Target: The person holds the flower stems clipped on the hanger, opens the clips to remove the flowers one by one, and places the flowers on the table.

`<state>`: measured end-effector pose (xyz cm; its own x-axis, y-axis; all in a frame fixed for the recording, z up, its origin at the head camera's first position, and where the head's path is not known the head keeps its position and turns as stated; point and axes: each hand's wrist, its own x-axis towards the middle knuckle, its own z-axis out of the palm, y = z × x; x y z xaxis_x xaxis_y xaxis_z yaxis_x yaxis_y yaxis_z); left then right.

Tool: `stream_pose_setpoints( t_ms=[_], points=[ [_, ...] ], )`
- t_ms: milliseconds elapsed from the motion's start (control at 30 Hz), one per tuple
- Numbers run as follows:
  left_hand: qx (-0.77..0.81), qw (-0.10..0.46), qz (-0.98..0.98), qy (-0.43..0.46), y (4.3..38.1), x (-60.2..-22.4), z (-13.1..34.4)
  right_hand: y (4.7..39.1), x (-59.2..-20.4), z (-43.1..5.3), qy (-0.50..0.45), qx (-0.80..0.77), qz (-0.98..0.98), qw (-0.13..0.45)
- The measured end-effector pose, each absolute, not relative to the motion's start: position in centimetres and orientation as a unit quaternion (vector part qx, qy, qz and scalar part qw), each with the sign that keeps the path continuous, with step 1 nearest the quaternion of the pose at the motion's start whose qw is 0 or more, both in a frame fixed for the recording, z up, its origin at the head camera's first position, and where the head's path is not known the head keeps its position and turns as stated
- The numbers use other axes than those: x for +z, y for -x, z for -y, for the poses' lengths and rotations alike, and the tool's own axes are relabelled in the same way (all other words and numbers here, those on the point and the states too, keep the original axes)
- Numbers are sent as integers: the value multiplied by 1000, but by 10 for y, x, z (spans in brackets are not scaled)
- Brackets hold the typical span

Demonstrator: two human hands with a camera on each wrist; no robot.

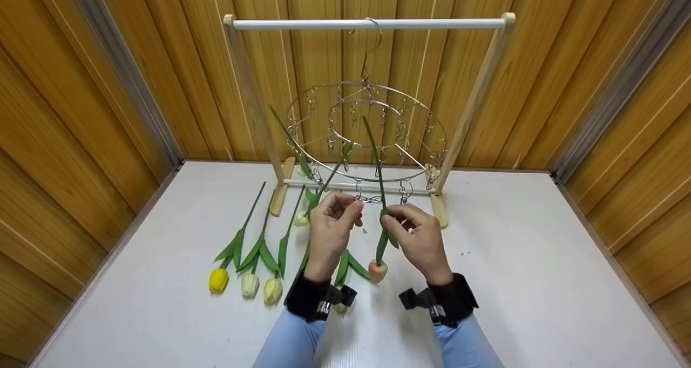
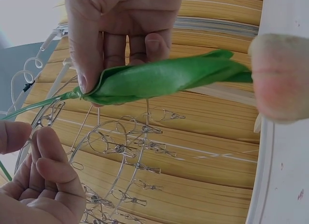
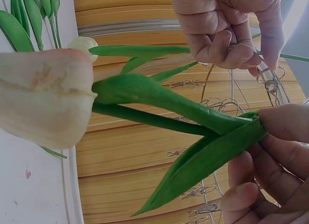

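An artificial tulip [image 1: 378, 271], cream with a pink blush, points bloom-down with its long green stem [image 1: 374, 147] rising in front of the round metal hanger. My right hand [image 1: 421, 238] pinches that stem between thumb and fingers, right where the green leaves [image 2: 159, 79] begin. Left of it, my left hand [image 1: 332, 230] has thumb and fingertips pinched at a small wire clip [image 1: 370, 199] on the hanger's near rim. In the right wrist view, the left thumb tip meets the looped metal of this clip [image 3: 270, 81]. The fingertips partly hide the clip.
The clip hanger [image 1: 367, 179] hangs by its hook from a white rod [image 1: 432, 24] on a wooden-legged stand. Two stems with pale blooms [image 1: 301, 218] stand at its left rim. Yellow [image 1: 218, 280], white [image 1: 249, 285] and pale-yellow tulips [image 1: 272, 291] lie on the white table [image 1: 540, 281]. Wood-look panels [image 1: 556, 76] enclose it.
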<state>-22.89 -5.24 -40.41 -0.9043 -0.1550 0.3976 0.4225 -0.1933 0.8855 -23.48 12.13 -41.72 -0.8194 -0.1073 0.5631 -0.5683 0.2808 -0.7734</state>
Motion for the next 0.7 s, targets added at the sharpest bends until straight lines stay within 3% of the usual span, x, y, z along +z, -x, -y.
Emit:
stream_pose_setpoints(
  t_ms=[700],
  points=[
    [-759, 177, 618, 102, 229, -404, 54, 233, -415, -126, -209, 552, 784, 191]
  ],
)
